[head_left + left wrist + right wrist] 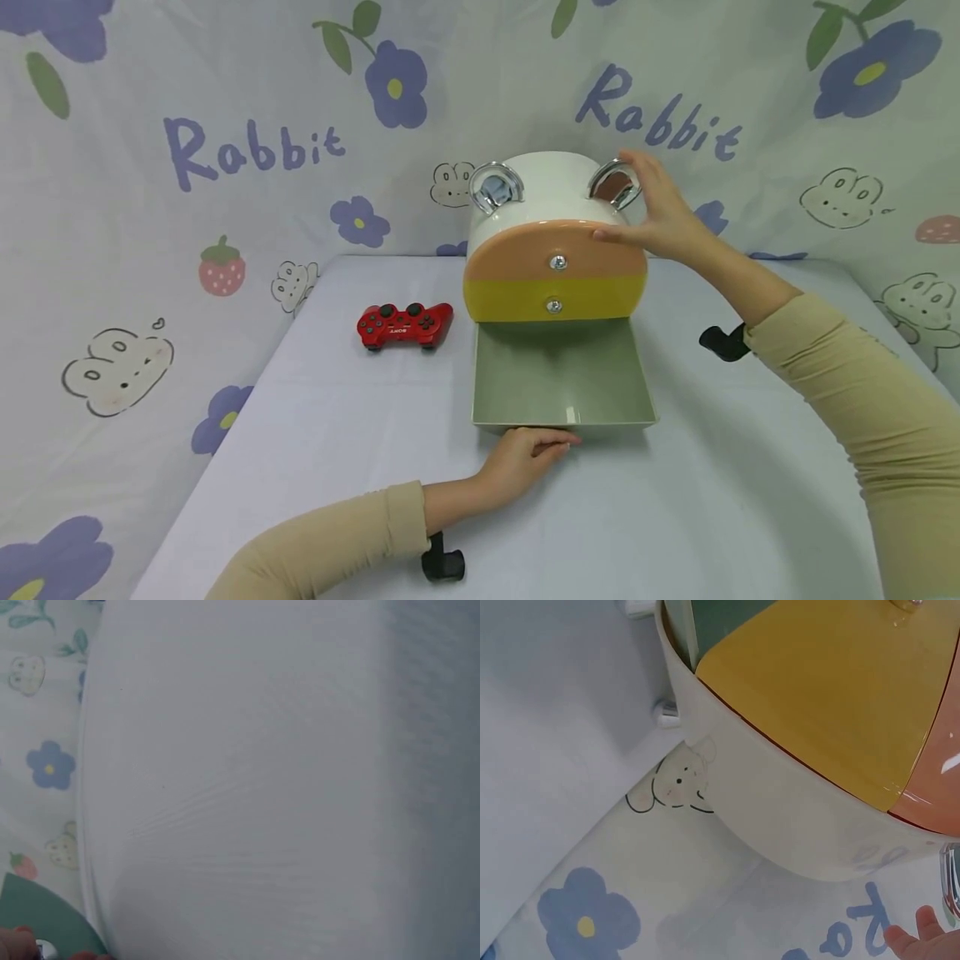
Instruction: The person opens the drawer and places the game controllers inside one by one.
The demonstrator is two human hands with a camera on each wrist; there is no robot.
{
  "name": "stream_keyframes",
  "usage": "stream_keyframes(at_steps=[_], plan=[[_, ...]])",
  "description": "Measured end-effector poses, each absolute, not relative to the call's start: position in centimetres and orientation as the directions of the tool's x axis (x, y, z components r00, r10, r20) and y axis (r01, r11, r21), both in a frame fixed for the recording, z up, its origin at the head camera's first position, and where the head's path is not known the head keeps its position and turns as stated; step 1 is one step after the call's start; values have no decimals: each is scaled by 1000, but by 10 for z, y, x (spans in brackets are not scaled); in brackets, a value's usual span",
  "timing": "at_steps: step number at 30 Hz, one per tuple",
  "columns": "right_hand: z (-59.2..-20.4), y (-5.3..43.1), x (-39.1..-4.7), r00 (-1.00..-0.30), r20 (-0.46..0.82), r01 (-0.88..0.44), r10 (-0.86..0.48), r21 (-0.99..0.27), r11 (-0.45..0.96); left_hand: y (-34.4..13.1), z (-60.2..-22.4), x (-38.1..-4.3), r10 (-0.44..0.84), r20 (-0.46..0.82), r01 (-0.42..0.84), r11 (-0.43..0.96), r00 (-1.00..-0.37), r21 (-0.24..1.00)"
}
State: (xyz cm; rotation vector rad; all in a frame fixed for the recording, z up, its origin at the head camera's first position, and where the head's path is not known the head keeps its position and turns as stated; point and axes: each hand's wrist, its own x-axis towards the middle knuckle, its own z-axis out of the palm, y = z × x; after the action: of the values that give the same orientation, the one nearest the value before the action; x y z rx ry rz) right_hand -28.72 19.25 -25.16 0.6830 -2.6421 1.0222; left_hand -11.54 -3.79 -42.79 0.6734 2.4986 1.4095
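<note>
A rounded white cabinet (551,179) stands at the back of the table, with orange (517,250) and yellow (510,297) drawer fronts, chrome knobs and two chrome ear-shaped pieces on top. Its green bottom drawer (562,375) is pulled out, and nothing lies in it. My left hand (517,467) is at this drawer's front, with fingers pinching its chrome knob (46,949), mostly out of the head view. My right hand (660,212) spreads over the cabinet's upper right corner; the thumb touches the orange front and the extended fingers rest by the right ear (617,183).
Left of the cabinet lies a red game controller (405,325) on the white-covered table (375,400). A patterned cloth (262,83) hangs behind. Black wrist-worn pieces stick out by both forearms. Short chrome feet (667,714) hold the cabinet up.
</note>
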Motion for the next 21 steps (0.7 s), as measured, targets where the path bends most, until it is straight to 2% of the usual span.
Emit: stream_keyframes(at_steps=[21], plan=[[-251, 194, -287, -875, 343, -484, -342, -571, 663, -37, -429, -115, 502, 25, 302, 480, -865, 823]])
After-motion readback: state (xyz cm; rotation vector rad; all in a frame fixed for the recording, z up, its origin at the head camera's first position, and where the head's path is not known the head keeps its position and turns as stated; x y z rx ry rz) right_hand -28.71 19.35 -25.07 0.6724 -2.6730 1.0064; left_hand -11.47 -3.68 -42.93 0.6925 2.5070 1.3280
